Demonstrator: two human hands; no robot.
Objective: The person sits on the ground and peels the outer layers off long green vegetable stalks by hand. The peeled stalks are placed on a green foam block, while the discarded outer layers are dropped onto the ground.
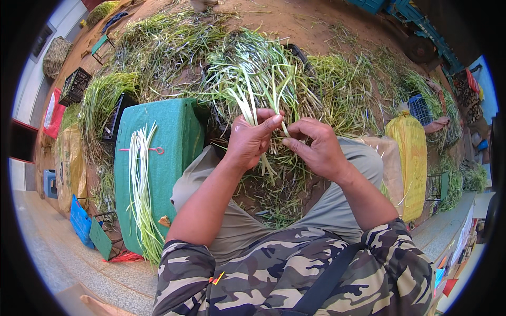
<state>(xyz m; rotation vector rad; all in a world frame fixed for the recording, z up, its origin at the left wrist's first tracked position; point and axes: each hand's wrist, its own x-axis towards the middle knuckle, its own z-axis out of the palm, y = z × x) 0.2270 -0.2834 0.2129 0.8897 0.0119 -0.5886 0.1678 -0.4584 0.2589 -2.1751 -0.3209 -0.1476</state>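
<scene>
My left hand (253, 138) is closed around several pale garlic-chive-like stalks (246, 104), whose ends stick out above and below the fist. Between its thumb and forefinger and the fingertips of my right hand (312, 146) runs one more green-and-white stalk (281, 114). In front of both hands lies a thick heap of untrimmed green stalks (253, 59). To the left, a bundle of cleaned white-and-green stalks (140, 170) rests lengthwise on a green cloth-covered block (178, 138), across a thin pink tie (159, 150) with a looped end.
Loose greens (166, 43) cover much of the earthen floor. Black crates (75, 86) stand at the left, with a blue plastic stool (50, 183). A yellow woven sack (407, 166) is beside my right knee, and a blue crate (420, 110) lies beyond it. Trimmings (276, 201) lie between my legs.
</scene>
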